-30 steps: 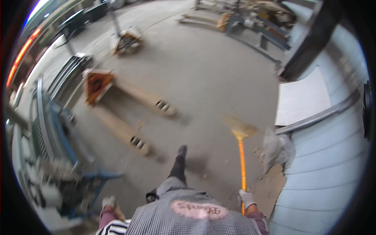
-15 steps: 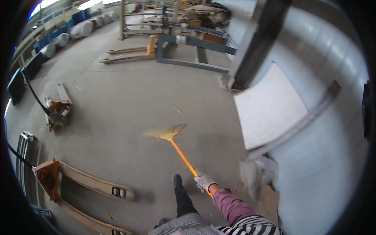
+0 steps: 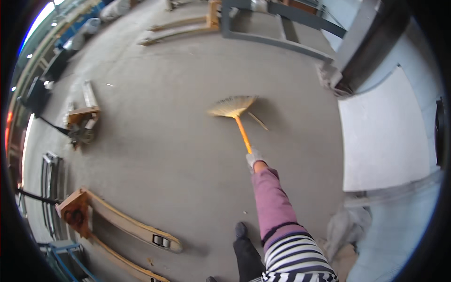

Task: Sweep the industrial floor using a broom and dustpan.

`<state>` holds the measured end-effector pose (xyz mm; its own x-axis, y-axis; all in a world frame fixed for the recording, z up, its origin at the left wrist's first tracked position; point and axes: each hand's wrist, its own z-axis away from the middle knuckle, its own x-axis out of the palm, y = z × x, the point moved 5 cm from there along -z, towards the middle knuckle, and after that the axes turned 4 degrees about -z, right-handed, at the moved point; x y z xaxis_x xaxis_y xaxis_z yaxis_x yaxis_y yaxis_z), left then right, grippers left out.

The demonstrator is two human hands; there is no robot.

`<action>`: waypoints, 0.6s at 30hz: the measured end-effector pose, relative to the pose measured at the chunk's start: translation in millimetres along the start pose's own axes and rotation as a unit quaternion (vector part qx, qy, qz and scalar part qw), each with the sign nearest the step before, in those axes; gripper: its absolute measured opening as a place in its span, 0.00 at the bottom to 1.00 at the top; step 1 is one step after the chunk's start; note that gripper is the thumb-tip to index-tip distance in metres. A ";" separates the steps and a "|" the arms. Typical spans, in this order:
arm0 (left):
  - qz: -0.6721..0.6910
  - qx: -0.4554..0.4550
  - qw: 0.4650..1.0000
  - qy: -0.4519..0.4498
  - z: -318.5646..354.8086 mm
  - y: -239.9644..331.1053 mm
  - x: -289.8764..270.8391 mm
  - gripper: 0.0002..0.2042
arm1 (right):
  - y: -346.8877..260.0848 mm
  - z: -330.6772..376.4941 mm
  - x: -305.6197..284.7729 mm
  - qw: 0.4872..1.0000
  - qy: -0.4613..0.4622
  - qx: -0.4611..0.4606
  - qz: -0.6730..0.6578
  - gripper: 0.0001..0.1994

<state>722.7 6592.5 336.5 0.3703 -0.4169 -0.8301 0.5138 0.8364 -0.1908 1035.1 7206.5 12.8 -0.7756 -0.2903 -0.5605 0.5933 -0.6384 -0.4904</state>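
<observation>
My right hand, in a light work glove, is closed round the orange handle of a broom. The arm reaches far forward, in a mauve sleeve over black and white stripes. At the handle's far end the straw head fans out above the grey floor, slightly blurred; whether it touches the floor I cannot tell. A thin pale stick lies just right of the bristles. My left hand is outside the picture.
An orange pallet truck stands at near left, a smaller one beyond it. A grey steel frame crosses the far side. A white sheet leans at right, near crumpled grey sacking.
My right arm has stretched forward, carrying the broom farther from me until its head is beside the stick. The view has shifted, so the surroundings sit differently in the picture.
</observation>
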 end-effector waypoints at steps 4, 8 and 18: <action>0.019 -0.027 0.994 -0.107 -14.5 -73.2 21.8 0.16 | 38.4 83.7 -18.9 0.977 -0.109 0.067 -0.172 0.18; -0.032 0.011 0.990 -0.137 -21.0 -223.1 65.1 0.15 | 130.7 199.6 -39.1 0.965 -0.112 0.124 -0.203 0.21; 0.203 0.004 0.971 -0.128 -26.2 -242.4 -14.6 0.12 | 385.8 503.9 30.1 0.979 -0.122 0.163 -0.013 0.24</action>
<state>572.5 6405.2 381.1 0.7234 -0.1283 -0.6784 0.2898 0.9482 0.1298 1132.0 6592.3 143.1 -0.8414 -0.4079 -0.3544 0.5036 -0.8298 -0.2405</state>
